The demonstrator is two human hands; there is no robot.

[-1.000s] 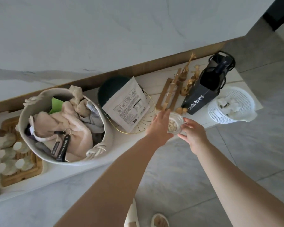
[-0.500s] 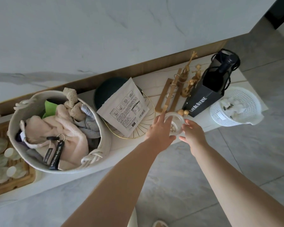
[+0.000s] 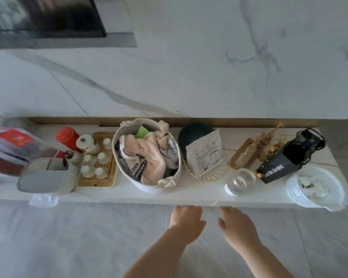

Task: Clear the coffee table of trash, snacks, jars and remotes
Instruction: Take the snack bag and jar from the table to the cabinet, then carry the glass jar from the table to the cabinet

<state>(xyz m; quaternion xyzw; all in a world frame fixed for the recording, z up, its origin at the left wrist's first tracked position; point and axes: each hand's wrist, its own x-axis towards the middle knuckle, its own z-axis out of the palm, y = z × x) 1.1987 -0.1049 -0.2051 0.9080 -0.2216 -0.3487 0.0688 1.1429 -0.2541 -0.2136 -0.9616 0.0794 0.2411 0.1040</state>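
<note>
I see my left hand [image 3: 186,222] and right hand [image 3: 236,227] hanging side by side over the floor, just short of the bench [image 3: 189,195] edge, both empty with fingers loosely spread and a gap between them. The glass jar [image 3: 241,180] stands on the bench ahead of my right hand and slightly to its right, apart from both hands, just beside the black gift bag [image 3: 283,167]. The white pouch [image 3: 206,156] in the wire bowl lies ahead of my left hand, and the rope basket [image 3: 149,155] sits farther to its left. Half a second ago both hands were closed around the jar at the bench edge; now they have let go and pulled back, and the view has swung wider, taking in the bottles and tray at the far left.
</note>
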